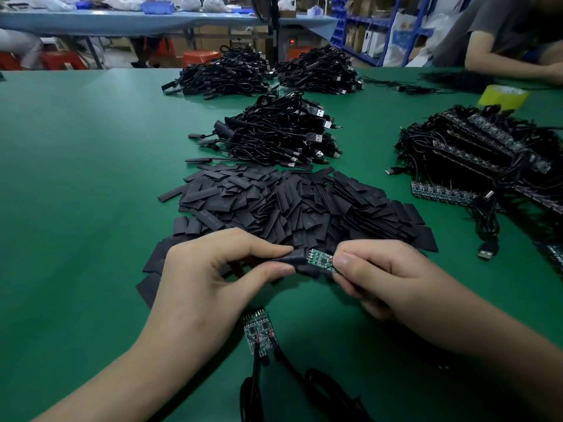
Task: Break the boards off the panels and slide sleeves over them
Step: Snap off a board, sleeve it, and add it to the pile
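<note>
My left hand (213, 278) pinches a black sleeve (294, 257) between thumb and forefinger. My right hand (384, 275) pinches the right end of a small green board (320, 259). The board's left end sits at the sleeve's mouth, just above the near edge of a big pile of flat black sleeves (289, 202). Under my hands a short piece of panel with two boards (259, 333) lies on the green mat, black cables (320, 388) running from it toward me.
Stacked panels with cables (487, 153) lie at the right, with loose USB plugs (486, 254) in front. Heaps of sleeved cables (280, 132) sit behind the sleeve pile and further back. A yellow tape roll (502, 97) and another person's arm (518, 65) are at far right.
</note>
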`<move>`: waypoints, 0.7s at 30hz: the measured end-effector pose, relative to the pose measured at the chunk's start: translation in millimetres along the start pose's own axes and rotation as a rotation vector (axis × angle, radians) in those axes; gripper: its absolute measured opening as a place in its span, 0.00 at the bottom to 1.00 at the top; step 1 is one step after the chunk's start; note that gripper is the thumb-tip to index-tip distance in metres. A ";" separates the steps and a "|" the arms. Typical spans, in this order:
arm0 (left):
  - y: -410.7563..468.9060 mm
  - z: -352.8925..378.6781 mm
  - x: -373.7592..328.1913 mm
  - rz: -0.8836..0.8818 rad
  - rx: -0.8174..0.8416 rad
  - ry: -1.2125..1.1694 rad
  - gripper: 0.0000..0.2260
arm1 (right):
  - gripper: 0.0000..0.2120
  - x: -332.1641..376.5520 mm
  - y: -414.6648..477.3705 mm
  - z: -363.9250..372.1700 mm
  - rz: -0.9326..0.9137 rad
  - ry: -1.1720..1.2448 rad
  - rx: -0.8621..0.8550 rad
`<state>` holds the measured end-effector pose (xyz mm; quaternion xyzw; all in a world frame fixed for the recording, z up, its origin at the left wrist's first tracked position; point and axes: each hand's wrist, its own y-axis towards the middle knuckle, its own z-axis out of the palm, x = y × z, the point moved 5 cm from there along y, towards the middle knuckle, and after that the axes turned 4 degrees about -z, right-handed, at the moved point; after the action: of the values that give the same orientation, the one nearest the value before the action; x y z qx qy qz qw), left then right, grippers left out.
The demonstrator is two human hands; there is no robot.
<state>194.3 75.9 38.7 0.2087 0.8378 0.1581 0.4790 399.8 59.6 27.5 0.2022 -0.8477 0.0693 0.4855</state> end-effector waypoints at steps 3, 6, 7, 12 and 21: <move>-0.3 0.3 -0.9 0.011 0.012 0.005 0.07 | 0.20 0.2 -0.4 0.5 0.003 -0.016 0.014; -1.0 0.6 -2.5 0.016 0.016 0.023 0.09 | 0.20 2.3 -1.7 -0.3 -0.006 -0.093 0.018; -1.1 0.8 -2.6 0.010 0.017 0.028 0.09 | 0.20 3.1 -2.0 -0.5 -0.015 -0.134 0.017; 0.1 1.7 -4.5 0.043 0.072 0.075 0.09 | 0.18 5.7 -2.2 -0.6 -0.015 -0.256 0.032; -0.3 5.3 -9.0 0.121 0.126 0.116 0.10 | 0.18 -1.0 -1.7 -0.9 0.085 -0.006 0.160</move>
<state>202.9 71.5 42.6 0.2792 0.8583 0.1457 0.4052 401.7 58.6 26.9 0.2043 -0.8486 0.1567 0.4621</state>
